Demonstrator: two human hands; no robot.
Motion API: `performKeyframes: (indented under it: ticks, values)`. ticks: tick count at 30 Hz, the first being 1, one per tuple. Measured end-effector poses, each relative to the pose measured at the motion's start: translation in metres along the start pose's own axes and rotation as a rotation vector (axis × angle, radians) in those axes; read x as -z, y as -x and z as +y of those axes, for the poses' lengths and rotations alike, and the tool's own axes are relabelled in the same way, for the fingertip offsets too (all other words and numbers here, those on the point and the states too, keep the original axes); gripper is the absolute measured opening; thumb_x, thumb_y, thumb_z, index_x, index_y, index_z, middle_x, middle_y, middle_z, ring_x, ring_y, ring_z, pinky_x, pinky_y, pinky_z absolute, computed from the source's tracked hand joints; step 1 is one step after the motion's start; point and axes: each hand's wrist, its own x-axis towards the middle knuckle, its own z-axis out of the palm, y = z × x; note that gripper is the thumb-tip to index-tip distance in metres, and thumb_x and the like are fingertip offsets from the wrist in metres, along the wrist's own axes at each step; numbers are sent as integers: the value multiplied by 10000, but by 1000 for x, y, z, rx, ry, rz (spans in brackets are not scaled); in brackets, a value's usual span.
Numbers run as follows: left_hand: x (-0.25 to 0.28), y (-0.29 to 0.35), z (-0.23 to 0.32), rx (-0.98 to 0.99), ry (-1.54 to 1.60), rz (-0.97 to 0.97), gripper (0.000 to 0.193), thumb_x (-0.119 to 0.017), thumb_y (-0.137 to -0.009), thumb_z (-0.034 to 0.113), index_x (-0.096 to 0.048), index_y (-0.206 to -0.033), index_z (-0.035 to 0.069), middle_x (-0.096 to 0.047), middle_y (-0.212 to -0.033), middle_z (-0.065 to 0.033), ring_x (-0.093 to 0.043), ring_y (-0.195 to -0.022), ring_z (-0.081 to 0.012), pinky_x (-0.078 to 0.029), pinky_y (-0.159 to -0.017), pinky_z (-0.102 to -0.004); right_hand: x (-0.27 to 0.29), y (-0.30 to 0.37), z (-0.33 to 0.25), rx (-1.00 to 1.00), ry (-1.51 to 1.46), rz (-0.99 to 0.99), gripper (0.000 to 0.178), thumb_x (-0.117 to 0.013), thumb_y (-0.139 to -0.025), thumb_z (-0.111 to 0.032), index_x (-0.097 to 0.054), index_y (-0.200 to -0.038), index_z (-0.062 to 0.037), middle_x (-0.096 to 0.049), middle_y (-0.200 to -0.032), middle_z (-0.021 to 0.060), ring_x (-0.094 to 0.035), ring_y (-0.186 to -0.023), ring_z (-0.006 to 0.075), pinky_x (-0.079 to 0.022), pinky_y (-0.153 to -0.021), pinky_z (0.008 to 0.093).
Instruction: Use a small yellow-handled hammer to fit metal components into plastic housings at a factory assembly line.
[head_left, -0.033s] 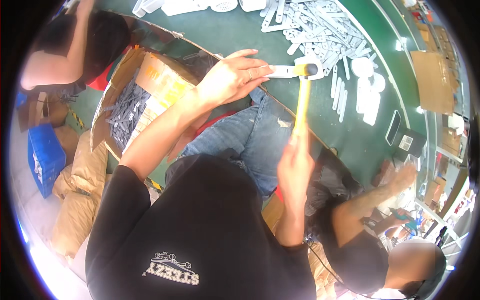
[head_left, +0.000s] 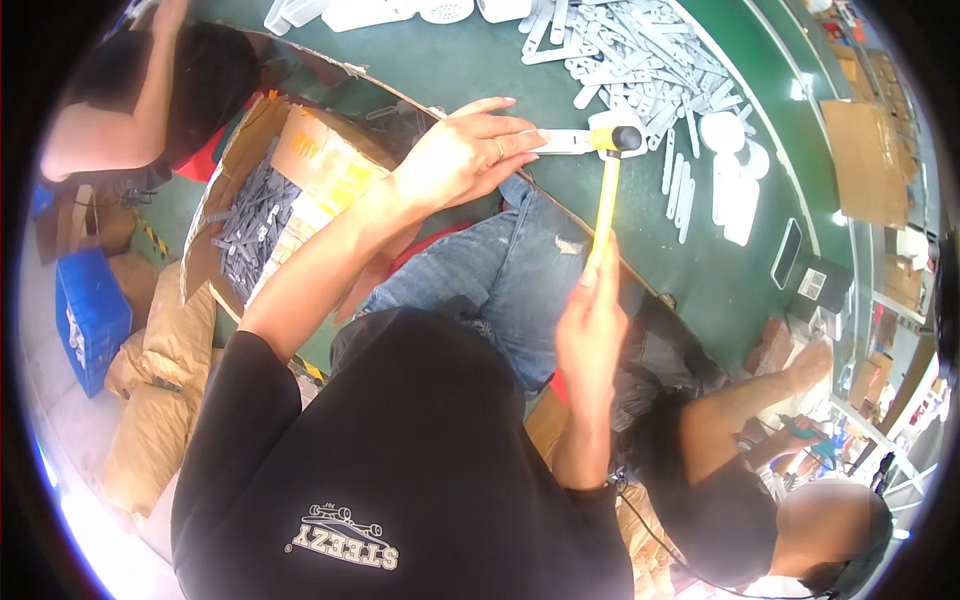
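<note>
Where the hammer (head_left: 608, 188) overlaps, the white part (head_left: 568, 142) hides; contact unclear.

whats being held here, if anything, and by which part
Right grip: a yellow-handled mallet, by the lower end of its handle. Left grip: a white part, by its left end.

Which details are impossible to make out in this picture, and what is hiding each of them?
All in the head view:
- White part: its left end is hidden by the left hand.
- Hammer: its head hides the spot below, so contact is unclear; the right hand covers the lower handle.
- White pieces: cut off by the upper edge.
- Dark strips: partly hidden by the carton flap.
</note>
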Motion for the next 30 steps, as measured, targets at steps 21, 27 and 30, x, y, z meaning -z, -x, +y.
performKeyframes:
  ticks: [21,27,30]
  values:
    - [0,4,2,40,33,20,281,-843,-869,81,-797,-1145,77,-795,-1079,-90,-767,-981,-263,-578,-1073,-465,13,29,-21,55,-319,221,497,-486,-1125,-122,-426,-1591,42,-687,-1282,299,-742,-921,328,-579,-841,403]
    - [3,4,-4,38,21,18,270,-840,-870,77,-790,-1135,66,-789,-1062,-90,-760,-963,-268,-577,-1073,-465,6,11,-25,-83,-38,-20,523,-458,-1125,-134,-376,-1621,8,-674,-1282,351,-724,-1069,470,-577,-877,485]
    - [-2,-5,-1,35,43,34,271,-840,-866,76,-789,-1132,66,-789,-1056,-88,-760,-961,-265,-576,-1075,-466,18,28,-33,-84,-343,175,527,-454,-1126,-123,-371,-1625,23,-724,-1148,288,-748,-895,408,-570,-766,464]
